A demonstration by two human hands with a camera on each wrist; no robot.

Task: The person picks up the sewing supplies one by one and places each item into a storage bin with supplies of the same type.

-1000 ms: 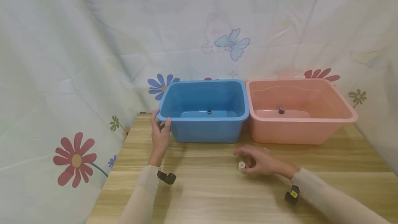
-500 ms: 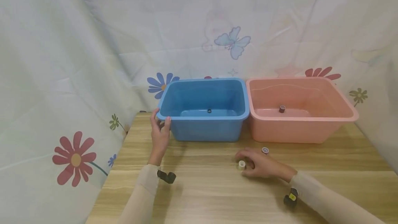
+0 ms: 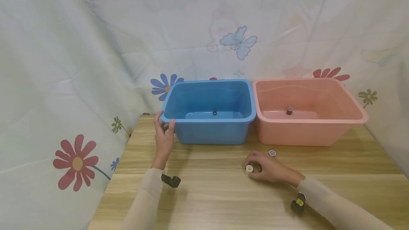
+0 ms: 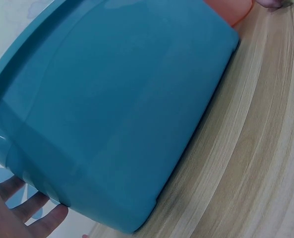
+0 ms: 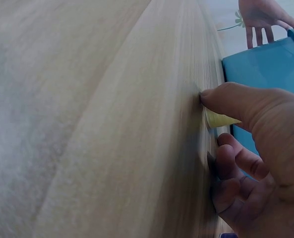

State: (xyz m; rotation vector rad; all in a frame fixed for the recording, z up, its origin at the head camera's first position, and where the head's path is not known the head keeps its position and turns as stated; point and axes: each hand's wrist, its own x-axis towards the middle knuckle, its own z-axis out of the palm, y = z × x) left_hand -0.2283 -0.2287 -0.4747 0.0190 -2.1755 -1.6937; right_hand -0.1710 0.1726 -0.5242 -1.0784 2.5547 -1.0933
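My left hand [image 3: 164, 140] holds the front left corner of a blue plastic bin [image 3: 211, 132], thumb on the front and fingers on the side. Close over the wooden table, my right hand [image 3: 266, 168] curls its thumb and fingers around a small pale yellow spool of thread [image 3: 249, 169]. In the right wrist view, the spool's yellow side [image 5: 218, 119] shows between thumb and fingers. Just behind that hand, a dark spool with a white top [image 3: 272, 153] stands on the table.
A pink bin [image 3: 297, 134] stands against the blue bin's right side, with a dark spool [image 3: 289, 111] inside. The blue bin has one small dark round piece [image 3: 214, 113] on its floor. Behind everything hangs a printed cloth [image 3: 191, 27].
My right thumb and fingers have drawn in around the yellow spool, and the hand has shifted slightly, uncovering the dark spool behind it. The left hand stays at the blue bin's corner.
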